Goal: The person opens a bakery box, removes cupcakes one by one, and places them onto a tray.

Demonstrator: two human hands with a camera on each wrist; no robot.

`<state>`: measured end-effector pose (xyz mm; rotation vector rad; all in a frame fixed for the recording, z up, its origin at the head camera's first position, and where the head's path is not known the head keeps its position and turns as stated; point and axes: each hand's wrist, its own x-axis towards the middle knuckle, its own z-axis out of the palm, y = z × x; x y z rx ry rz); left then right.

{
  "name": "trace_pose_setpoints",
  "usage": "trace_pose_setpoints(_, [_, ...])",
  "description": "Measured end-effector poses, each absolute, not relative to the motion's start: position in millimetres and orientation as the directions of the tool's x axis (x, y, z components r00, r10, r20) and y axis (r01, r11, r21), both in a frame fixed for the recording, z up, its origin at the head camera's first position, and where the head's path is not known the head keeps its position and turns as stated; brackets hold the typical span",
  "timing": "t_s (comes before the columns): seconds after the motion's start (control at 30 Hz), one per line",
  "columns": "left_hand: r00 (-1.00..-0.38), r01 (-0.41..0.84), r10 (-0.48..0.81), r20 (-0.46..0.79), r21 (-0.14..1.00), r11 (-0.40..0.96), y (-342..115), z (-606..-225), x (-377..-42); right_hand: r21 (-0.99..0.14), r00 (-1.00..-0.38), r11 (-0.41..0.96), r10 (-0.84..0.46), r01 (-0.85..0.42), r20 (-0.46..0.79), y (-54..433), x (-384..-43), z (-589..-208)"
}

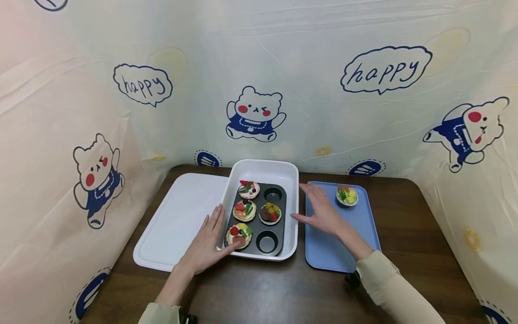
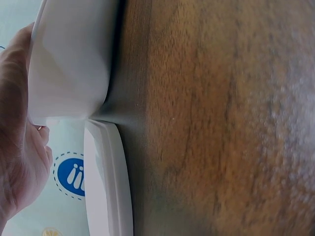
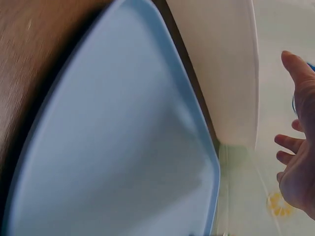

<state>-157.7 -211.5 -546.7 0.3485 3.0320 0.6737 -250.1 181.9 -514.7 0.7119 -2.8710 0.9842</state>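
Note:
A white rectangular tub [image 1: 265,168] stands mid-table, with a dark muffin tin [image 1: 259,226] inside. Toy tarts topped with fruit fill the tin's left column, including a middle one [image 1: 244,210]. Another topped tart [image 1: 270,213] sits in the right column, between two bare cups. My left hand [image 1: 206,245] rests along the tub's left side, fingers straight and thumb over the near rim. To the right of the tub, my right hand [image 1: 321,211] is spread and holds nothing; the right wrist view shows it apart from the tub wall [image 3: 221,69].
A white lid-like board [image 1: 178,225] lies left of the tub. At right, a blue tray [image 1: 332,252] carries one topped cupcake [image 1: 346,196] near its far end. A printed curtain [image 1: 307,90] hangs behind and at both sides of the brown table [image 1: 259,292].

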Motion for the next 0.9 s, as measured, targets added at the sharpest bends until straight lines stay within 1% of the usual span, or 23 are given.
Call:
trace_pose_setpoints(0.13, [-0.975, 0.21, 0.218, 0.028, 0.415, 0.885, -211, -546, -158, -0.551, -0.864, 0.685, -0.482, -0.476, 0.146, 164, -250, -513])
trace_pose_setpoints(0.43, [-0.975, 0.212, 0.22, 0.028, 0.406, 0.889, -212, -547, -158, -0.563, -0.824, 0.66, -0.563, -0.497, 0.068, 127, -259, -519])
trace_pose_setpoints(0.7, [-0.975, 0.21, 0.222, 0.019, 0.413, 0.886, -211, -549, -157, -0.562, -0.827, 0.676, -0.562, -0.476, 0.024, 110, -268, -523])
trace_pose_setpoints(0.9, [-0.976, 0.206, 0.219, 0.015, 0.415, 0.886, -210, -546, -159, -0.487, -0.837, 0.737, -0.548, -0.469, -0.022, 100, -274, -523])
